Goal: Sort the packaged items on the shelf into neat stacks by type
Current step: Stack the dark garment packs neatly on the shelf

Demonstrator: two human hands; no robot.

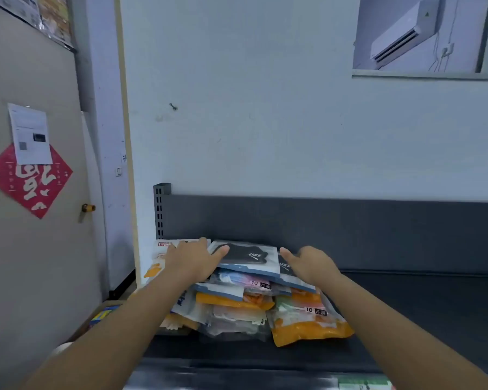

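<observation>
Squaring up the top of the pile looks to be the step in hand. The left hand (193, 261) lies flat, fingers fairly straight, on the white packets (162, 250) at the far left of the shelf (420, 305). Its thumb reaches across to touch the near left corner of the black packet (244, 256) that tops the heap. The right hand (312, 266) sits at the right side of the heap, over a second black packet (284, 268) tucked partly under the first. Its thumb points left, but its fingers drop out of sight behind the knuckles, so I cannot tell whether they grip the edge or only rest there. Nothing is lifted clear.

Under the black ones the pile is a jumble: a pastel packet (241, 278) with a "10" label, then orange packets (310, 325) and clear ones fanned toward the front, tilted and overlapping. The whole lot sits at the shelf's left end, close to the back panel (350, 226).

To do this well, I would take the two black packets as a pair, since they seem the same type. Pinch them by opposite edges, one hand each side, and lift straight up instead of dragging. The glossy plastic below will likely slide, and the lowest orange packet lies near the front lip. Line up the corners before setting them down to the right of the heap.
</observation>
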